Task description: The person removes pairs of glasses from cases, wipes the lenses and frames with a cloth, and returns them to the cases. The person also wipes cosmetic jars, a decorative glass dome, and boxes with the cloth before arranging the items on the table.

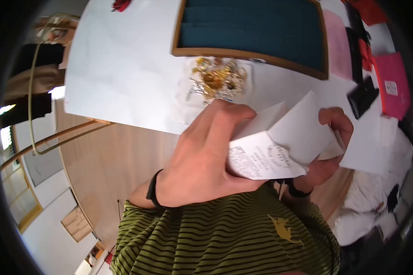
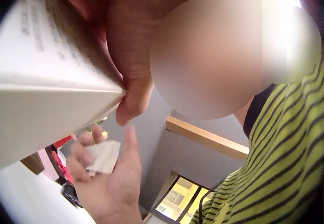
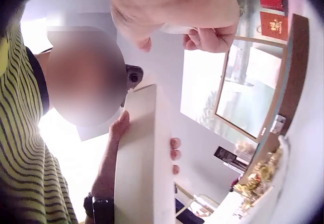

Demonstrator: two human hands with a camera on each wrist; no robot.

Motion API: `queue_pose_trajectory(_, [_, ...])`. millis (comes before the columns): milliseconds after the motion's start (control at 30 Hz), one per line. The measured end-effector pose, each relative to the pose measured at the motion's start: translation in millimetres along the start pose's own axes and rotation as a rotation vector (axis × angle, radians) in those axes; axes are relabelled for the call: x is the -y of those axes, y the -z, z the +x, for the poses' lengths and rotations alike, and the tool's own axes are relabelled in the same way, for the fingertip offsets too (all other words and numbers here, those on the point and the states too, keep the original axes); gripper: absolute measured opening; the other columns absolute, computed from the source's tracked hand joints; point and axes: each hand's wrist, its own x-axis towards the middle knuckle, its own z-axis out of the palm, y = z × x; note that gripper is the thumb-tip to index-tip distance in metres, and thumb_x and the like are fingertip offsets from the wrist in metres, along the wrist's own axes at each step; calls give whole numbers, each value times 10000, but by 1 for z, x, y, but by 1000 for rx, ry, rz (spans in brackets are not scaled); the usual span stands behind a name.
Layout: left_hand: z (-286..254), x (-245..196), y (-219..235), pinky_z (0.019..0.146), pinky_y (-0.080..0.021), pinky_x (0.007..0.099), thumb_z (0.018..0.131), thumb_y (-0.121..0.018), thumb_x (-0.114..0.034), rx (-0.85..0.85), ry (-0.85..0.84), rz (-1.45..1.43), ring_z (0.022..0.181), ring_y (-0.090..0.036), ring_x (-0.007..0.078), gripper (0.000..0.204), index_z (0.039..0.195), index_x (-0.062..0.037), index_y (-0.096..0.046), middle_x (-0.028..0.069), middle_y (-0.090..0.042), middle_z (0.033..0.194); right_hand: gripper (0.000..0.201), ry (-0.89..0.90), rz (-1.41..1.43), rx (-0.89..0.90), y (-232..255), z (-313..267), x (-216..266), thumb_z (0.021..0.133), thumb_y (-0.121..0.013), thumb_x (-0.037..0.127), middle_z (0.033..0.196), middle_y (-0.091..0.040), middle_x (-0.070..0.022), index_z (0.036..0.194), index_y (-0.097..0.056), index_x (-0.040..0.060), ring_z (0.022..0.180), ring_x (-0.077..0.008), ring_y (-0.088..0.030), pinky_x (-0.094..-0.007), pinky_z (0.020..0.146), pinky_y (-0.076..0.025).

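Note:
My left hand [image 1: 202, 151] grips a white paper box [image 1: 261, 158] over the front edge of the table, its thumb under the near side and its fingers over the top. Black print covers the box's near face, and a pale flap stands up at its right. Behind the box, partly hidden by it, my right hand [image 1: 325, 172] holds a small off-white piece of cloth or paper [image 2: 104, 158] with a zigzag edge. In the left wrist view this piece lies against the palm under curled fingers.
Beyond the box, a heap of gold and silver-coloured jewellery [image 1: 218, 78] lies on the white table [image 1: 124, 59]. A wood-framed dark green tray [image 1: 252, 27] is at the back. To the right are a pink bag [image 1: 390, 87] and a black pouch [image 1: 363, 97].

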Motion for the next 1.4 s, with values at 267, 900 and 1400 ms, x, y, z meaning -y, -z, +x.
queue_pose_trajectory(267, [12,5,-62,701,-497,397,558,-854,-198,8,-3,-154,883,-567,341,820,1223,-28,-406,168,-499,1013,724,90,-267,182,16,9,12,582,-747,428,998,-446,-156,1120,-537,-8,907,-207,-448,-317,774,-388])
queue_pose_trajectory(900, [27,16,-75,938,-395,332,753,-733,-39,85,-61,-697,1100,-473,194,748,1332,-18,-260,130,-413,1234,293,3,-140,-26,6,12,13,886,-399,202,1019,-464,-163,1036,-487,-34,887,-163,-437,-303,812,-357])
queue_pose_trajectory(1400, [23,15,-71,951,-366,316,870,-476,18,55,138,-962,1103,-445,204,497,1320,-8,-265,157,-423,1195,130,-50,-179,-27,15,11,-1,885,-466,28,1014,-515,-111,986,-527,-29,897,-119,-458,-254,823,-364])
